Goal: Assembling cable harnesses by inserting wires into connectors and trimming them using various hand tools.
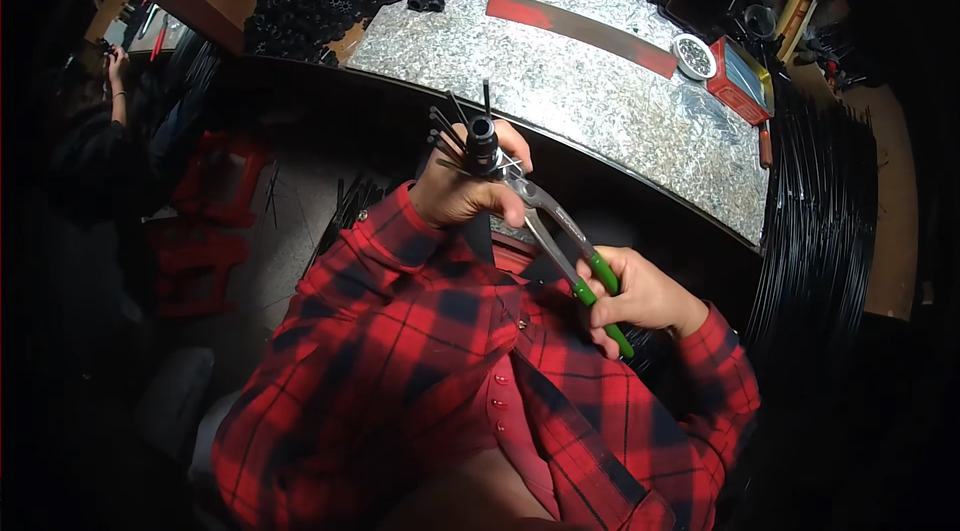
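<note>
My left hand (pixel 458 186) is closed around a black hollow tubular fitting (pixel 483 138) whose open end faces up. Several thin black rods (pixel 446 131) with blunt tips fan out from it past my fingers. My right hand (pixel 640 293) grips the green handles of a pair of pliers (pixel 560 221), their metal arms spread a little apart. The jaws meet the fitting beside my left thumb, where bits of bright metal show. Exactly what the jaws bite on is hidden by the fingers.
Ahead lies a speckled worktop (pixel 600 101) with a red and dark flat bar (pixel 580 34), a round tub of small metal pieces (pixel 693 56) and a red box (pixel 740 81). Black fittings (pixel 320 6) are heaped behind. Long black rods (pixel 815 211) hang at right. Another person's hand (pixel 118 63) shows far left.
</note>
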The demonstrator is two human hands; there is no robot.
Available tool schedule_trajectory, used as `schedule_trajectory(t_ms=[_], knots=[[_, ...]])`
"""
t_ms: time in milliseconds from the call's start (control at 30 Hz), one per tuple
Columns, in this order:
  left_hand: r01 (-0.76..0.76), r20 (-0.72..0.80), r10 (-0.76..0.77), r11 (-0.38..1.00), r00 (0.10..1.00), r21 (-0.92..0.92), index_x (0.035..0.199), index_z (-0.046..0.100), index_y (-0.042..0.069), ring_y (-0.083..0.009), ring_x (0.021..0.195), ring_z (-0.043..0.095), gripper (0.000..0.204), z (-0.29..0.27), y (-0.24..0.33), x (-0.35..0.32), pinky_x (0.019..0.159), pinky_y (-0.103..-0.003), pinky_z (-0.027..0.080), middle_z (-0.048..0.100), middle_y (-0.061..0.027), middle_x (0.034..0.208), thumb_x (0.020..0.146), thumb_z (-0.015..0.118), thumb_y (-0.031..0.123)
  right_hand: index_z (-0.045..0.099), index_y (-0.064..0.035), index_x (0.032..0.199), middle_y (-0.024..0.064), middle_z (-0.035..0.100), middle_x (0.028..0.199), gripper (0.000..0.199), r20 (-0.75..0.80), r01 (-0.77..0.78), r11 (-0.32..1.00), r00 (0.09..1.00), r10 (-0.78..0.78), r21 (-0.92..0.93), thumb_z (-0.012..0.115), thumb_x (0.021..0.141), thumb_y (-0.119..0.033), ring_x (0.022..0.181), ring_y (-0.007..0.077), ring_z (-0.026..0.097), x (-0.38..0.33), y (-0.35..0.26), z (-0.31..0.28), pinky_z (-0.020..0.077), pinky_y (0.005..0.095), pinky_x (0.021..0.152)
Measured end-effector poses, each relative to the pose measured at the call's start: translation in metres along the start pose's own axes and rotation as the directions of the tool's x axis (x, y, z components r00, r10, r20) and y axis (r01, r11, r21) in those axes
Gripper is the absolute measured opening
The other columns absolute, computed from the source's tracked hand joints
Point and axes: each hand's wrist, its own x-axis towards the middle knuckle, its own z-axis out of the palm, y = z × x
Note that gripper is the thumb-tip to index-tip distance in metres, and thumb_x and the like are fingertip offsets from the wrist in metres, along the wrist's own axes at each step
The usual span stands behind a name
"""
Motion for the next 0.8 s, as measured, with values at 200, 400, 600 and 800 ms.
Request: schedule_trajectory(t_ms=[200,400,600,800], knots=[[-0.012,-0.111,0.027,0.991,0.993,0.132,0.079,0.059,0.003,-0.0074,0.066,0.050,0.055,0.002,0.003,0.008,0.057,-0.022,0.039,0.055,-0.0002,0.072,0.043,0.083,0.036,0.047,-0.0013,0.095,0.0054,0.057,0.068,0.016,-0.086,0.275,0.202,0.384,-0.920,-0.940,0.053,0.088,-0.015,0.049,0.0152,0.056,0.029,0.014,0.006,0.0434,0.0259,0.044],[-0.119,-0.066,0.120,0.993,0.991,0.026,0.075,0.058,0.003,-0.0083,0.064,0.053,0.039,-0.006,0.001,0.012,0.056,-0.022,0.043,0.056,0.0001,0.069,0.049,0.086,0.011,0.044,-0.0021,0.110,0.0103,0.056,0.073,0.030,-0.114,0.298,0.810,0.907,-0.405,-0.505,0.056,0.084,-0.013,0.059,0.0165,0.058,0.002,0.007,-0.004,0.0465,0.0278,0.053],[0.017,-0.042,-0.021,0.996,0.999,-0.091,0.077,0.059,0.003,-0.0075,0.066,0.053,0.039,-0.007,0.001,0.006,0.060,-0.022,0.043,0.056,0.0002,0.071,0.050,0.086,0.010,0.047,-0.0002,0.108,0.0149,0.056,0.070,0.025,-0.184,0.018,0.960,0.980,-0.072,-0.280,0.054,0.086,-0.009,0.065,0.0223,0.059,0.005,-0.013,0.019,0.0467,0.0337,0.056],[-0.032,-0.127,0.022,0.997,0.992,-0.073,0.079,0.059,0.002,-0.0076,0.067,0.053,0.039,-0.008,0.002,0.009,0.061,-0.023,0.043,0.056,0.0002,0.071,0.051,0.086,0.012,0.047,0.0020,0.101,0.0104,0.056,0.067,0.022,0.107,0.043,-0.099,0.276,-0.955,-0.994,0.057,0.084,-0.007,0.049,0.0221,0.056,0.033,0.013,-0.006,0.0449,0.0319,0.045]])
